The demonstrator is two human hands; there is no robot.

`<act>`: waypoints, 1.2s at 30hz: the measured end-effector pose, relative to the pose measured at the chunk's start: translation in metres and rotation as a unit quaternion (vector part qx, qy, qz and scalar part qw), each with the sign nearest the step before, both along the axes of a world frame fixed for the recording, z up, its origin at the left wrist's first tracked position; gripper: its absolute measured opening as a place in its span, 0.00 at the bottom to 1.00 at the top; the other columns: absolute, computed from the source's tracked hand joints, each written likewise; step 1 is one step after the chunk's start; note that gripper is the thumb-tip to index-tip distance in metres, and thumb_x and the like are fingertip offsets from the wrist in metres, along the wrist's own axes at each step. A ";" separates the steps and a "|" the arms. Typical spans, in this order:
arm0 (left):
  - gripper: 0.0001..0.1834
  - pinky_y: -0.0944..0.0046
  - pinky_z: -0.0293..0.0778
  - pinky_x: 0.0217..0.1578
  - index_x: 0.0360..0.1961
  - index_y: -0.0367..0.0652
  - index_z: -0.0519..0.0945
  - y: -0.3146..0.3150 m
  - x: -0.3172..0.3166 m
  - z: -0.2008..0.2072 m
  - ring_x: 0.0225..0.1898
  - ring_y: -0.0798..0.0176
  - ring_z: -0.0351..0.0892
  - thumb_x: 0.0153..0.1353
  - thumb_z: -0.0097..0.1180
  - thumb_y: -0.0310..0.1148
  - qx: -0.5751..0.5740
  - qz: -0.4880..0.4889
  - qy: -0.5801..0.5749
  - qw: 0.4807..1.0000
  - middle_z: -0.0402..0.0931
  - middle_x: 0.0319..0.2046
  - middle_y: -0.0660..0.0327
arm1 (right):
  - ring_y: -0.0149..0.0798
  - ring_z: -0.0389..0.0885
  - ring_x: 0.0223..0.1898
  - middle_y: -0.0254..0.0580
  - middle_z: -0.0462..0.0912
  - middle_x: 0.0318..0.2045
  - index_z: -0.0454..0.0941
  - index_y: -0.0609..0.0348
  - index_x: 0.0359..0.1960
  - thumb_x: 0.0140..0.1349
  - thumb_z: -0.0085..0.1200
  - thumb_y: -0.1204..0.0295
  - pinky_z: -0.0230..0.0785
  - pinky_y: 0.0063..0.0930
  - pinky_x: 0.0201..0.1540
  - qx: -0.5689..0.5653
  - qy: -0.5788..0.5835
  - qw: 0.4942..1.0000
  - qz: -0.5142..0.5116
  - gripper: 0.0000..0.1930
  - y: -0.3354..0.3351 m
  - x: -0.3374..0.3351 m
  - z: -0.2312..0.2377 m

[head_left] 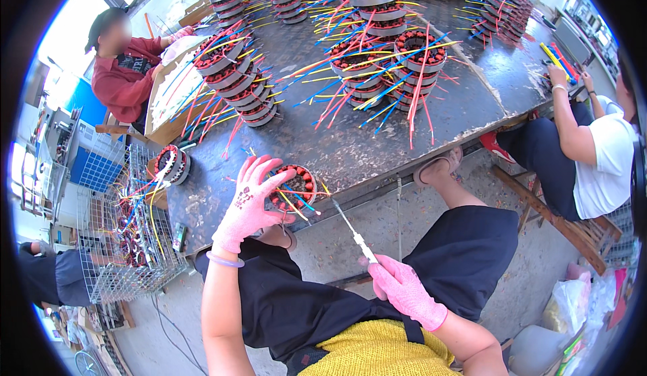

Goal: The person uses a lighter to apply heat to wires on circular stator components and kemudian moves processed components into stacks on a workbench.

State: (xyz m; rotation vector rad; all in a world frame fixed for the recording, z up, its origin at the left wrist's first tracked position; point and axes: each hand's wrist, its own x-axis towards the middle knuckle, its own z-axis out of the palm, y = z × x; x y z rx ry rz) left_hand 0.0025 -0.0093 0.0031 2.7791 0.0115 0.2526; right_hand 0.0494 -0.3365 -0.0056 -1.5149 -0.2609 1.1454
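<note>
My left hand (248,204), in a pink knit glove, grips a motor stator (309,186) at the table's near edge. The stator is a ring with red-wrapped windings, and short yellow, blue and red wires stick out of it. The hand's fingers lie along the ring's left side. My right hand (407,291), gloved in the same pink, is closed round a soldering iron (361,242) with a white handle and thin metal shaft. The iron's tip points up and left toward the stator, apart from its rim.
Tall stacks of stators (236,79) with long coloured wires stand across the dark table (323,140). A separate stator (172,165) sits at the left corner, by a wire basket (128,268) of wired parts. Co-workers sit at left (125,72) and right (603,153).
</note>
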 end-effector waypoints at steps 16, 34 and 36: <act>0.44 0.43 0.46 0.73 0.61 0.53 0.76 0.004 0.000 0.000 0.69 0.48 0.61 0.36 0.75 0.45 0.001 -0.012 0.003 1.000 0.70 0.60 0.58 | 0.25 0.71 0.21 0.33 0.72 0.20 0.75 0.63 0.56 0.73 0.45 0.65 0.66 0.24 0.27 0.006 0.003 1.000 0.002 0.18 0.002 -0.001 -0.004; 0.48 0.43 0.47 0.73 0.61 0.52 0.76 0.005 -0.001 -0.002 0.70 0.48 0.60 0.30 0.77 0.38 -0.001 -0.009 0.007 1.000 0.69 0.62 0.59 | 0.24 0.70 0.22 0.33 0.72 0.22 0.75 0.65 0.56 0.73 0.45 0.64 0.65 0.23 0.28 0.007 0.003 1.000 0.006 0.19 0.002 0.001 0.001; 0.48 0.43 0.47 0.73 0.61 0.52 0.76 0.005 -0.002 -0.001 0.70 0.48 0.60 0.30 0.77 0.38 -0.001 -0.009 0.007 1.000 0.69 0.62 0.59 | 0.24 0.70 0.22 0.33 0.72 0.22 0.75 0.65 0.56 0.73 0.46 0.64 0.65 0.23 0.28 0.009 0.003 1.000 0.007 0.19 0.002 0.001 -0.001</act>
